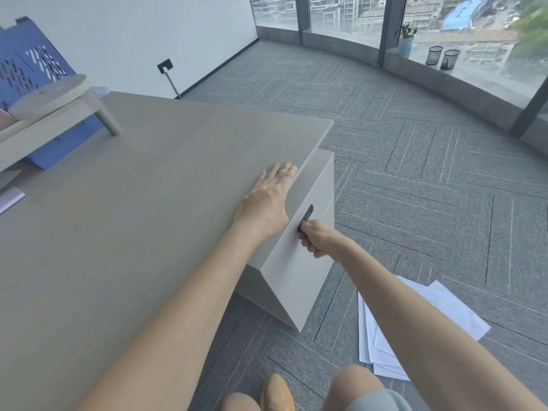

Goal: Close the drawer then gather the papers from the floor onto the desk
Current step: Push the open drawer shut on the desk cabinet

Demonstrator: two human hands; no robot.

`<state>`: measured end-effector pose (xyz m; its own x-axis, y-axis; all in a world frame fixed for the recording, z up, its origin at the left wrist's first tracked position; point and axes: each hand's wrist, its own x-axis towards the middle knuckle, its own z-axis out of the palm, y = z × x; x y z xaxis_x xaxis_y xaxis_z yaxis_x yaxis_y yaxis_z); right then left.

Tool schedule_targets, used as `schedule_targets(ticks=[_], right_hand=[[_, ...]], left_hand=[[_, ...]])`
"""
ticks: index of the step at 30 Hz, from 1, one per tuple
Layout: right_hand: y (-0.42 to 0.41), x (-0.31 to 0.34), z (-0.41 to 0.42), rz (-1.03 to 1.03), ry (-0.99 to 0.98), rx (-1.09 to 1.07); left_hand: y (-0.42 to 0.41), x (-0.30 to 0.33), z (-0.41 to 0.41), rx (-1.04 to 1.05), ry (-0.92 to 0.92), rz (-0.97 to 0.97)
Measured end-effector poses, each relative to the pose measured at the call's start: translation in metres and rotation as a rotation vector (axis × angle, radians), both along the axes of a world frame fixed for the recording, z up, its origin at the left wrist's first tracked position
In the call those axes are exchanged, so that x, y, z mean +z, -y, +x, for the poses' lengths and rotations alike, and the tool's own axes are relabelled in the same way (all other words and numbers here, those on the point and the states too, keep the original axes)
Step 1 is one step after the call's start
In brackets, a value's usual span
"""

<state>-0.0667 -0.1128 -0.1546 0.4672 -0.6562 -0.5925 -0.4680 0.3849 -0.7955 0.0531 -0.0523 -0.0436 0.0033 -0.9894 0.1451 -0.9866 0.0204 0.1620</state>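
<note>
A pale grey drawer cabinet [299, 280] stands under the right end of the grey desk [133, 203]. Its drawer fronts look flush with each other. My left hand [268, 200] lies flat, fingers spread, on the desk top at its right edge. My right hand [315, 237] is curled with its fingertips pinched on the black combination lock [307, 216] on the drawer front. Several white papers [450, 307] lie scattered on the carpet to the right of the cabinet, partly hidden by my right forearm.
A wooden monitor riser [50, 114] and a blue perforated file holder [29, 63] stand at the desk's far left. A white sheet [10, 200] lies at the left edge. Two mesh pen cups [441, 57] and a potted plant [406, 40] sit on the window ledge.
</note>
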Motion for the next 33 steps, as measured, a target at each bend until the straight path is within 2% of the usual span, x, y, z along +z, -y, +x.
schedule_targets(ticks=[2, 6, 11, 15, 21, 30, 33], right_hand=[[0.000, -0.001, 0.002, -0.068, -0.040, 0.030], [-0.002, 0.002, 0.002, -0.353, -0.199, 0.187], [-0.015, -0.001, -0.004, -0.692, -0.436, 0.229], [-0.017, -0.011, -0.004, -0.916, -0.551, 0.301], [-0.016, -0.007, -0.004, -0.949, -0.574, 0.305], [-0.034, 0.015, -0.009, -0.719, -0.526, 0.213], [-0.037, 0.025, -0.028, -0.712, -0.516, 0.196]], left_hand=[[0.000, 0.000, 0.000, 0.002, 0.001, -0.002], [0.000, 0.001, -0.001, 0.005, 0.006, -0.006], [0.000, -0.001, 0.000, 0.007, 0.012, -0.011], [0.000, -0.002, 0.000, 0.011, 0.012, -0.013], [-0.001, 0.000, -0.001, 0.022, 0.003, -0.005], [-0.008, 0.010, -0.007, 0.043, -0.033, 0.052], [-0.012, 0.012, -0.015, 0.090, -0.136, 0.049]])
